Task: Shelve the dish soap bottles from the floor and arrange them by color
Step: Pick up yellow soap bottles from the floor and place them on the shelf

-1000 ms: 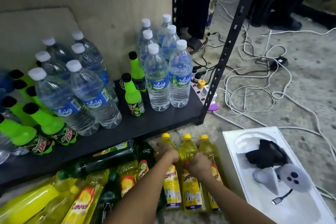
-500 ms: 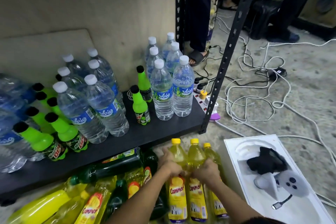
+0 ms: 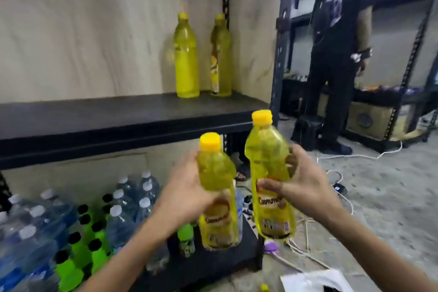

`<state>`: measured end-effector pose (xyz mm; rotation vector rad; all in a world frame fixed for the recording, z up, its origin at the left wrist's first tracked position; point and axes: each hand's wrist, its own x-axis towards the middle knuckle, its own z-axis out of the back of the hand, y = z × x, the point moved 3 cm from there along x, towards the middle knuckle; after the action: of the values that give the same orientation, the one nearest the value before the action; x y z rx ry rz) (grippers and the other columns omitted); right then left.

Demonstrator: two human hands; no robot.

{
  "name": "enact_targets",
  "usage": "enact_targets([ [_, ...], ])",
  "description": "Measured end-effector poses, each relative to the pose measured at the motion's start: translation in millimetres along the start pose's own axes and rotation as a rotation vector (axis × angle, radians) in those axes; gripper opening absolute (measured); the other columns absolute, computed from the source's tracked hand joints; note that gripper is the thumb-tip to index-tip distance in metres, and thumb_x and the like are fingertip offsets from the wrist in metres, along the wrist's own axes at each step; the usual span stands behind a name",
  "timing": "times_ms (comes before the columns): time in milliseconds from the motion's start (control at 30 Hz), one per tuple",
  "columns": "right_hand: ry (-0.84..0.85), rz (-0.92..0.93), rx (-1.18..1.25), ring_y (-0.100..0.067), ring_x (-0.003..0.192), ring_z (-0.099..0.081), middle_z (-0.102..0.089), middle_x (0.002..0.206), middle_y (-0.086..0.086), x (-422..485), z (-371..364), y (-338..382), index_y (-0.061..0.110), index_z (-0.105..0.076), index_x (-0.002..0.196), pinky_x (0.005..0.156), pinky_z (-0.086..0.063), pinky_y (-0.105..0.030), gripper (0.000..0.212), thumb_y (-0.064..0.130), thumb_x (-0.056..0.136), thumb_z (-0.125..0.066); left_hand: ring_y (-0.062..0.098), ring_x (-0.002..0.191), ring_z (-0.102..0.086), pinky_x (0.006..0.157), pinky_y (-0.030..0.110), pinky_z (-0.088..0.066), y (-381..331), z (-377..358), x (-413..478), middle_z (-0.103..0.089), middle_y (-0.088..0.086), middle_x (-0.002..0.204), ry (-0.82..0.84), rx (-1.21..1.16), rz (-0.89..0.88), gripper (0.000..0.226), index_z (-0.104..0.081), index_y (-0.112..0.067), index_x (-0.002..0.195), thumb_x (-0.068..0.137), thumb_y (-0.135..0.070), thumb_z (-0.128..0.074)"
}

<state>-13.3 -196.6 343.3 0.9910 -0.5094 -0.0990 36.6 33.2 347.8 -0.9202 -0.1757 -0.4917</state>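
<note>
My left hand (image 3: 187,193) grips a yellow dish soap bottle (image 3: 216,197) around its middle and holds it upright in the air. My right hand (image 3: 299,181) grips a second yellow dish soap bottle (image 3: 271,173), a little higher and to the right. Both bottles have yellow caps and hang in front of the edge of the black upper shelf (image 3: 106,116). Two more yellow soap bottles (image 3: 187,59) (image 3: 220,57) stand upright at the back right of that shelf, against the pale board.
The lower shelf (image 3: 222,261) carries water bottles (image 3: 123,216) and green soda bottles (image 3: 94,249). A black upright post (image 3: 282,42) bounds the shelf on the right. A person in black (image 3: 339,54) stands beyond it. White cables (image 3: 341,197) lie on the floor.
Both hands have lifted the two yellow bottles off the floor up to the level of the upper shelf. The view has swung upward from the floor to that shelf.
</note>
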Motion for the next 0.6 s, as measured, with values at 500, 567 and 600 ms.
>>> enact_targets([
  [500,-0.254,0.112,0.017,-0.027,0.106,-0.064,-0.065,0.114,-0.009,224,-6,198,0.009,-0.056,0.119,0.093,-0.056,-0.045,0.073,0.036,0.062,-0.093,0.025,0.11,-0.062,0.092,0.04,-0.053,-121,205,244,-0.065,0.003,0.121,-0.509,0.038,-0.028,0.086,-0.058,-0.022,0.127,0.051,-0.038,-0.094],
  [567,-0.263,0.075,0.012,-0.029,0.109,-0.063,-0.064,0.115,-0.01,246,-22,186,0.009,-0.055,0.118,0.093,-0.056,-0.045,0.072,0.033,0.062,-0.093,0.026,0.11,-0.061,0.092,0.04,-0.053,-106,195,270,-0.063,0.005,0.122,-0.528,0.033,0.013,0.082,-0.057,-0.02,0.125,0.054,-0.039,-0.093],
  [600,-0.27,0.059,0.008,-0.029,0.11,-0.063,-0.064,0.116,-0.011,256,-28,180,0.008,-0.055,0.117,0.093,-0.056,-0.046,0.072,0.032,0.062,-0.093,0.026,0.11,-0.061,0.09,0.04,-0.053,-97,189,281,-0.063,0.005,0.122,-0.533,0.024,0.035,0.08,-0.057,-0.019,0.124,0.056,-0.038,-0.093],
])
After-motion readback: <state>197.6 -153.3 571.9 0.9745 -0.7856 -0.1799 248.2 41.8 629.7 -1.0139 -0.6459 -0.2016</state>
